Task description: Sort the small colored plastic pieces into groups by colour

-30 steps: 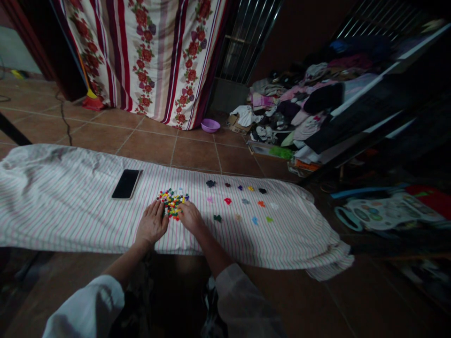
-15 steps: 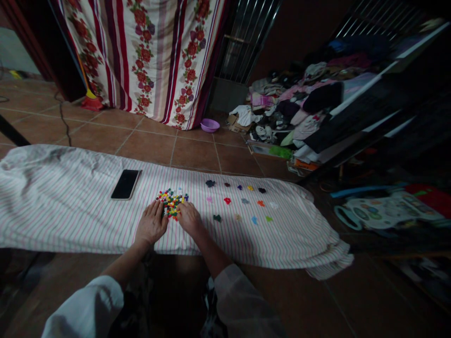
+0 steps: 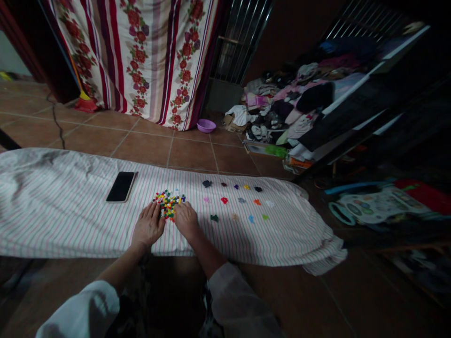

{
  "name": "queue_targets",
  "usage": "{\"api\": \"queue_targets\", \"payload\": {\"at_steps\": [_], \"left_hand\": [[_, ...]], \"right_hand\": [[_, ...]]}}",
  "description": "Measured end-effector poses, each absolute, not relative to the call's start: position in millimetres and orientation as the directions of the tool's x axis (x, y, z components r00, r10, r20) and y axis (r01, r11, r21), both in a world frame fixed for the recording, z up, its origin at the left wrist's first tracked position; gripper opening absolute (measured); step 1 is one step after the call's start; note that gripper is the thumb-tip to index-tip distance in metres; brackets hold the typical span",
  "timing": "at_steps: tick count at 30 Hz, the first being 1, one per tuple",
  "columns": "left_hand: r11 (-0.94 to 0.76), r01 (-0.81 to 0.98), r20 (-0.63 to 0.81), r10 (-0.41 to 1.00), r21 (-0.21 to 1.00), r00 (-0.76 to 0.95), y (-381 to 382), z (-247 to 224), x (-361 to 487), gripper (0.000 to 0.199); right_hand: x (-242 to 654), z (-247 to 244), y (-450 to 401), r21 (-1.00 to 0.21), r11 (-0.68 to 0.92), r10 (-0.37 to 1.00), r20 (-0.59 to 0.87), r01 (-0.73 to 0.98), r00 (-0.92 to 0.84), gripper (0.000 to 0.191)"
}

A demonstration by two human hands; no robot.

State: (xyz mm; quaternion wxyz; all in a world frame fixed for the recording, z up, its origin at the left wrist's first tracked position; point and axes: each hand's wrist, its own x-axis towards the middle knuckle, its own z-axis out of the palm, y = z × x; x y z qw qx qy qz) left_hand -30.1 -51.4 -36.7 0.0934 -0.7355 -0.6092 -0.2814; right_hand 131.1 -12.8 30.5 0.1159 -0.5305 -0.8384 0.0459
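Observation:
A mixed heap of tiny coloured pieces (image 3: 169, 199), too small to name exactly, lies on the striped cloth (image 3: 88, 225). My left hand (image 3: 148, 226) rests flat at the heap's left edge, fingers stretched out. On the heap's right edge, my right hand (image 3: 186, 218) has its fingers curled down and closed; whatever they hold is hidden. To the right, small single-colour clusters lie in three rows, among them a dark grey cluster (image 3: 207, 183), a red cluster (image 3: 224, 200), an orange cluster (image 3: 257, 202), a dark green cluster (image 3: 214, 218) and a light blue cluster (image 3: 251, 218).
A black-screened phone (image 3: 121, 187) lies on the cloth left of the heap. Beyond, on the tiled floor, are a purple basin (image 3: 206, 125), a red broom (image 3: 86, 104) and a floral curtain (image 3: 139, 61). Clothes (image 3: 282, 101) are piled at the back right.
The whole view has shifted slightly, so most things sit a little further left. Both hands stay at the heap's edges, with little visible movement of the fingers.

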Motion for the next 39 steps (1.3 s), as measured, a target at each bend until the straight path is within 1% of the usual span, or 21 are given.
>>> {"api": "queue_targets", "payload": {"at_steps": [6, 10, 14, 19, 26, 28, 33, 36, 39], "left_hand": [[-0.246, 0.949, 0.533, 0.839, 0.196, 0.108, -52, -37, -30, 0.054], [-0.245, 0.95, 0.53, 0.841, 0.192, 0.11, -52, -36, -30, 0.054], [-0.241, 0.947, 0.529, 0.843, 0.213, 0.096, -51, -37, -30, 0.054], [-0.237, 0.944, 0.512, 0.854, 0.229, 0.09, -52, -36, -30, 0.054], [-0.244, 0.954, 0.524, 0.843, 0.173, 0.12, -52, -34, -31, 0.053], [-0.246, 0.954, 0.529, 0.84, 0.173, 0.12, -52, -34, -32, 0.053], [-0.258, 0.953, 0.546, 0.827, 0.159, 0.132, -52, -34, -32, 0.052], [-0.256, 0.957, 0.553, 0.822, 0.139, 0.14, -52, -35, -32, 0.052], [-0.255, 0.958, 0.554, 0.821, 0.133, 0.141, -51, -37, -32, 0.052]], "right_hand": [[129, 26, -13, -0.211, 0.416, 0.906, 0.176, 0.884, -0.385, 0.015], [128, 25, -14, -0.197, 0.414, 0.906, 0.181, 0.889, -0.382, 0.016], [130, 26, -15, -0.241, 0.403, 0.912, 0.185, 0.883, -0.366, 0.016], [134, 26, -15, -0.334, 0.393, 0.919, 0.179, 0.857, -0.352, 0.02], [140, 21, -8, -0.512, 0.318, 0.948, 0.185, 0.798, -0.259, 0.025], [144, 17, -5, -0.581, 0.289, 0.957, 0.185, 0.761, -0.223, 0.026], [154, 5, 0, -0.737, 0.276, 0.961, 0.231, 0.617, -0.154, 0.025], [158, -1, 3, -0.804, 0.235, 0.97, 0.226, 0.546, -0.085, 0.025], [161, -3, 5, -0.849, 0.202, 0.978, 0.203, 0.488, -0.052, 0.022]]}}
